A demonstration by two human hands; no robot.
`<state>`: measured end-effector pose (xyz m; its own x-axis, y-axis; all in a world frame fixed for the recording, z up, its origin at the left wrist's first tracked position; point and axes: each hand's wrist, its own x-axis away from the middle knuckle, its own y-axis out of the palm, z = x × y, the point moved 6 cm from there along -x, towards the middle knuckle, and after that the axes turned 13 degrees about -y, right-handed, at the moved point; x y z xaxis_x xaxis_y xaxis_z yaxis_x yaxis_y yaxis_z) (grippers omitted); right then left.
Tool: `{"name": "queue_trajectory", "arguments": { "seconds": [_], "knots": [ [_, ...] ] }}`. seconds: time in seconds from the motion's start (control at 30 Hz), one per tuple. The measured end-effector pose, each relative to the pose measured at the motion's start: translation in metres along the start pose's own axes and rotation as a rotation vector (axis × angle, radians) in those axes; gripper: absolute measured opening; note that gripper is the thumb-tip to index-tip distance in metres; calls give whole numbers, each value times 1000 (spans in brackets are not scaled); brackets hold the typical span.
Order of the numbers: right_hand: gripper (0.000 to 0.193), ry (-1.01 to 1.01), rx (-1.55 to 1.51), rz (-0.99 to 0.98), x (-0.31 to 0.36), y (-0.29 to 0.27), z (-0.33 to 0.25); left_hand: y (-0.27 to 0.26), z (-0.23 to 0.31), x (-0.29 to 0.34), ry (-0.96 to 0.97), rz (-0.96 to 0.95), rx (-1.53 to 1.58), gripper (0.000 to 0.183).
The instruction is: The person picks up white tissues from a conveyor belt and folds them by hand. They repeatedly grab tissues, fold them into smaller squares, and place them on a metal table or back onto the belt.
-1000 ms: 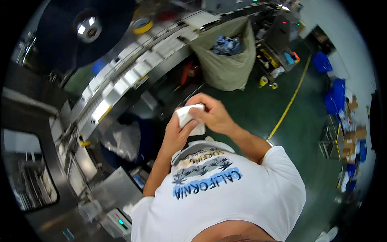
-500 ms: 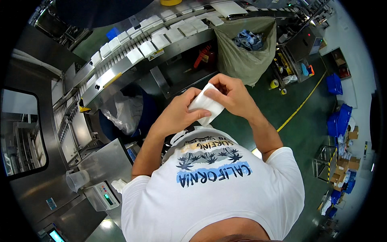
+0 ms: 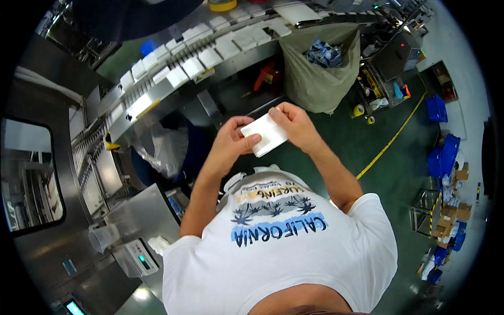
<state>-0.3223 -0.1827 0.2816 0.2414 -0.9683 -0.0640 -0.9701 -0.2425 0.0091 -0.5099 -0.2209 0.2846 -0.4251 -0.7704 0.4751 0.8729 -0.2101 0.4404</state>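
Before my chest, a folded white sheet (image 3: 269, 134), squarish and layered at its lower edge, is held tilted between both hands. My left hand (image 3: 229, 142) pinches its left side, thumb lying on top and fingers behind. At the upper right corner, my right hand (image 3: 297, 126) grips it with thumb and fingers. The fingers under the sheet are hidden. Beyond my hands runs a curved roller conveyor (image 3: 239, 64) with several similar white folded pads (image 3: 192, 67) lying on it in rows.
A greenish bag (image 3: 315, 86) with crumpled blue material stands past my right hand. Left of me are a dark blue bin (image 3: 197, 144) with clear plastic, a steel table (image 3: 149, 212), a digital scale (image 3: 137, 257) and a clear jug (image 3: 103, 237). Blue crates (image 3: 434, 109) line the right.
The sheet has turned between my hands and now lies broader and flatter. My right hand has shifted slightly left, and the pads on the conveyor sit in different places.
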Motion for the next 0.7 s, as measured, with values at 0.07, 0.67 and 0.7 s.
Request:
{"name": "queue_trajectory", "arguments": {
  "seconds": [0.07, 0.67, 0.7],
  "knots": [
    [31, -115, 48, 91, -1, -1, -2, -1, -17, -8, 62, 54, 38, 57],
    [32, -89, 221, -116, 10, 16, 14, -24, -32, -3, 144, 296, -259, 43],
    [32, -99, 222, -118, 9, 21, 16, -27, -36, -2, 175, 305, -247, 43]
  ]
}}
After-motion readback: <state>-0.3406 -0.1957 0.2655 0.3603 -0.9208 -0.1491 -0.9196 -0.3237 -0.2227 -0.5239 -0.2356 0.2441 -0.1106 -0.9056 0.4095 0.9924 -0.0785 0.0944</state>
